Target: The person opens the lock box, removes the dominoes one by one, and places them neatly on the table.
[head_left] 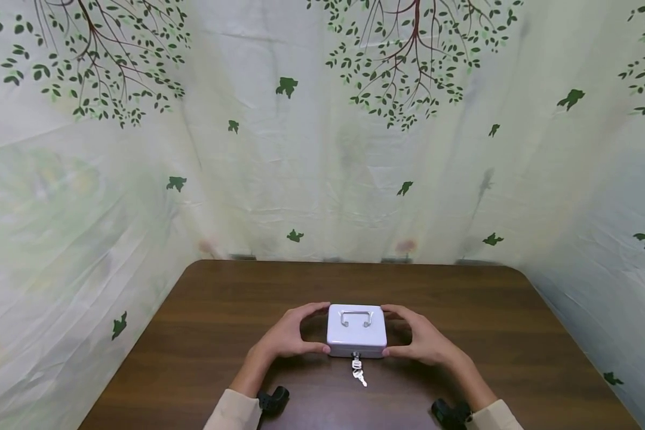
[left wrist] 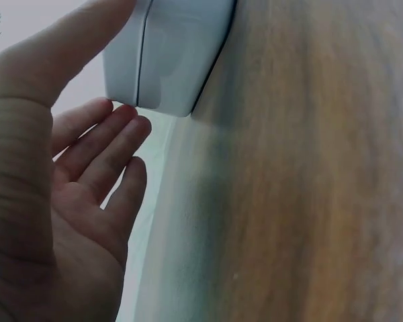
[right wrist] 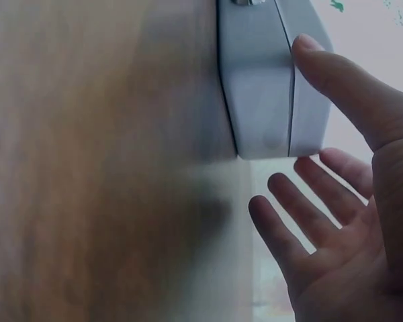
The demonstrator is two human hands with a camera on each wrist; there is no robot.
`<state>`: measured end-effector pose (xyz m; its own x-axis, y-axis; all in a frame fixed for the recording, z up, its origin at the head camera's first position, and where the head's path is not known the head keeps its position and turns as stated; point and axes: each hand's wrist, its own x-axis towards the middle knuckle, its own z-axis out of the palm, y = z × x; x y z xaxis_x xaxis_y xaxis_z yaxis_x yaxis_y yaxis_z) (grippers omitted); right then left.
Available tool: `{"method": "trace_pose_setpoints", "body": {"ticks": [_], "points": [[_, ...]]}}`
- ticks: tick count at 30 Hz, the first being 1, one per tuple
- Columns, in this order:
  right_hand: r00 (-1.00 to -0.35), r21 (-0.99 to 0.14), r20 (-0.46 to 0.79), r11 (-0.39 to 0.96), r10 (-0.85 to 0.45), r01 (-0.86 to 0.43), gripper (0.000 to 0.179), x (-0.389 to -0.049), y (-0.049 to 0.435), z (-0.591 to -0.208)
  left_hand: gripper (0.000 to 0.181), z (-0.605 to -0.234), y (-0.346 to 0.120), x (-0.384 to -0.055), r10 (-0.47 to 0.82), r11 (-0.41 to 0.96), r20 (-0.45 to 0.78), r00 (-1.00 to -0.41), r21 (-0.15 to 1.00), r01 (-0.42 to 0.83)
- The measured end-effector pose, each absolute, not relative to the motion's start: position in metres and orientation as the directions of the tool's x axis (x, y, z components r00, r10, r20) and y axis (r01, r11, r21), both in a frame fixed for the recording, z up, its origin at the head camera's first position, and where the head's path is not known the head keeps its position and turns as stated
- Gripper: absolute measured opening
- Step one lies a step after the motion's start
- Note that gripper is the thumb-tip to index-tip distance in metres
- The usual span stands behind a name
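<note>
A small white cash box (head_left: 356, 340) sits shut on the wooden table, its metal carrying handle (head_left: 356, 313) folded on the lid. From the lock at its front hangs a bunch of silver keys (head_left: 359, 375). My left hand (head_left: 286, 334) holds the box's left side, thumb at the front corner and fingers reaching to the back corner. The right hand (head_left: 426, 337) grips the opposite side in the same way. In the left wrist view, fingertips (left wrist: 142, 126) meet the box's end. The right wrist view shows the thumb (right wrist: 312, 54) against the lid seam.
The brown wooden table (head_left: 204, 334) spreads around the box, its far edge close to a hanging pale curtain (head_left: 344, 155) printed with leaves and branches. Curtain also hangs along both sides. Black straps with small devices (head_left: 274, 400) sit at both wrists.
</note>
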<state>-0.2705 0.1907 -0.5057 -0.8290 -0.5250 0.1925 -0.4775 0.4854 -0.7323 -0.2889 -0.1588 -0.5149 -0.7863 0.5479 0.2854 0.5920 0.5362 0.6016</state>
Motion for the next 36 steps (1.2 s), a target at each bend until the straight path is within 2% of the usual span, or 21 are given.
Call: {"method": "trace_pose_setpoints", "body": {"ticks": [6,17,36], "points": [[-0.843,-0.703,0.153,0.543,-0.516,-0.46,0.088,-0.2736,0.1955,-0.5055,0.088,-0.5182,-0.1586,-0.2923,0.557,0.512,0.295,-0.776,0.614,0.601],[-0.833,-0.691,0.165,0.541,-0.528,-0.48,0.086,-0.2744,0.1968,-0.5047,0.085,-0.5178,-0.1587,-0.2925,0.574,0.479,0.306,-0.759,0.626,0.615],[-0.842,-0.701,0.152,0.544,-0.518,-0.462,0.084,-0.2738,0.1975,-0.5064,0.082,-0.5127,-0.1583,-0.2901,0.559,0.483,0.244,-0.793,0.682,0.55]]}}
